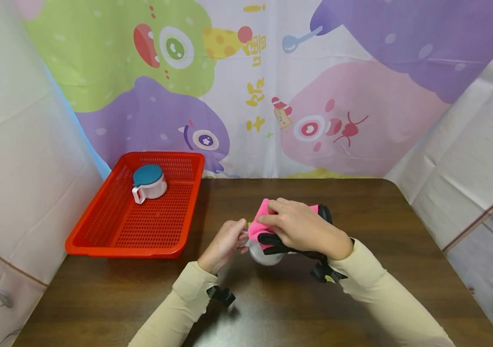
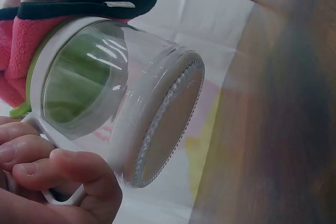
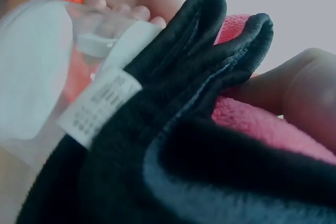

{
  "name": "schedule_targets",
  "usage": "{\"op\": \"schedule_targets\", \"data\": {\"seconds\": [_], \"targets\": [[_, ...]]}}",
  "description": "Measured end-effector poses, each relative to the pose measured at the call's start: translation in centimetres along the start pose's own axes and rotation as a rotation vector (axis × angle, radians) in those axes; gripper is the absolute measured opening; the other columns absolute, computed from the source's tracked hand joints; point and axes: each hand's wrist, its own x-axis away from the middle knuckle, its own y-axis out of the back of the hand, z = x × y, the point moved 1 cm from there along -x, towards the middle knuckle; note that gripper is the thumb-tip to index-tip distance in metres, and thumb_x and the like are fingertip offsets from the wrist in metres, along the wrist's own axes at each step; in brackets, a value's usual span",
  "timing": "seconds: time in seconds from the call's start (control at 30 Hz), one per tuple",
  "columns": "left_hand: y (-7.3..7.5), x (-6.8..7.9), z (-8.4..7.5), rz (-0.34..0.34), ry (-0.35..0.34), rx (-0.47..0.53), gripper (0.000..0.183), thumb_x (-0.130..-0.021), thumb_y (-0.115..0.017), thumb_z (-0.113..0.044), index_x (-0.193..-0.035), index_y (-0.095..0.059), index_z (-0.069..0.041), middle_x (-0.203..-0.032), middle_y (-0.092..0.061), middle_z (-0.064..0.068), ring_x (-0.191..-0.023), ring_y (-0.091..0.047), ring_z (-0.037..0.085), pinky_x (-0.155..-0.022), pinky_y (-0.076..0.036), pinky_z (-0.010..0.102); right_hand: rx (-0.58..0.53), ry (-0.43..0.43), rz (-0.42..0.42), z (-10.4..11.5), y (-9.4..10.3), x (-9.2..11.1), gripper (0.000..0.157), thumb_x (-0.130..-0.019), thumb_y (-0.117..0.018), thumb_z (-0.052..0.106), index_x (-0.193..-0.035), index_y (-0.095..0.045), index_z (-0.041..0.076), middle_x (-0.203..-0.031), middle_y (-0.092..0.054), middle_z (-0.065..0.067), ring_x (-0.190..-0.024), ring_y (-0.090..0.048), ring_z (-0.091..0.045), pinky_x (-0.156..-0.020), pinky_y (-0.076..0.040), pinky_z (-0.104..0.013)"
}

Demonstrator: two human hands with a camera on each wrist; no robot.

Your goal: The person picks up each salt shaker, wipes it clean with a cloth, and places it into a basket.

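Observation:
My left hand (image 1: 225,243) holds a clear seasoning jar (image 2: 118,85) by its white handle (image 2: 58,137), fingers curled through it. The jar is tilted, with its ribbed base showing in the left wrist view and its green lid (image 2: 31,77) at the other end. A pink cloth with black edging (image 1: 255,230) is bunched over the lid end. My right hand (image 1: 300,224) grips that cloth from above, thumb and fingers pressed into it. In the right wrist view the black edging (image 3: 205,61) and a white label (image 3: 100,106) cover much of the jar.
A red plastic basket (image 1: 75,243) stands at the left on the brown wooden table (image 1: 381,231). Inside it is another jar with a blue lid and white handle (image 1: 148,180). A printed cartoon curtain (image 1: 246,159) hangs behind the table's far edge.

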Motion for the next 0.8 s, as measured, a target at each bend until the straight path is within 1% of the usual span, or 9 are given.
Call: {"op": "schedule_targets", "data": {"seconds": [0.17, 0.33, 0.6, 0.8], "targets": [[0.0, 0.1, -0.1, 0.009, -0.031, -0.01, 0.034, -0.088, -0.036, -0.01, -0.055, -0.029, -0.012, -0.05, -0.026, -0.006, -0.049, -0.024, 0.011, -0.054, -0.032, 0.027, -0.015, -0.023, 0.027, -0.4, 0.3, -0.3, 0.02, -0.087, -0.068, 0.014, -0.105, -0.074, 0.017, -0.087, -0.057, -0.002, -0.076, -0.05, -0.015, -0.067, -0.045, -0.026], [0.0, 0.3, -0.4, 0.002, -0.057, -0.007, 0.034, -0.087, -0.036, -0.01, -0.054, -0.031, -0.012, -0.05, -0.028, -0.006, -0.049, -0.026, 0.011, -0.053, -0.034, 0.026, -0.026, -0.043, 0.02, -0.9, 0.6, -0.4, 0.02, -0.086, -0.069, 0.013, -0.105, -0.074, 0.016, -0.085, -0.055, -0.002, -0.076, -0.05, -0.015, -0.068, -0.045, -0.027], [0.1, 0.4, -0.5, -0.001, -0.049, -0.01, 0.033, -0.088, -0.036, -0.01, -0.055, -0.033, -0.012, -0.051, -0.029, -0.005, -0.05, -0.029, 0.012, -0.053, -0.036, 0.025, -0.034, -0.094, 0.035, -1.5, 0.8, -0.3, 0.021, -0.086, -0.069, 0.013, -0.106, -0.074, 0.015, -0.084, -0.055, -0.002, -0.078, -0.051, -0.017, -0.068, -0.046, -0.029], [0.5, 0.5, -0.5, 0.009, -0.06, 0.046, 0.032, -0.086, -0.036, -0.01, -0.055, -0.032, -0.012, -0.051, -0.028, -0.006, -0.05, -0.028, 0.01, -0.053, -0.034, 0.026, -0.041, -0.126, 0.034, -2.1, 0.8, 0.2, 0.022, -0.086, -0.069, 0.013, -0.106, -0.075, 0.015, -0.082, -0.052, -0.002, -0.075, -0.048, -0.016, -0.065, -0.043, -0.028]]}}
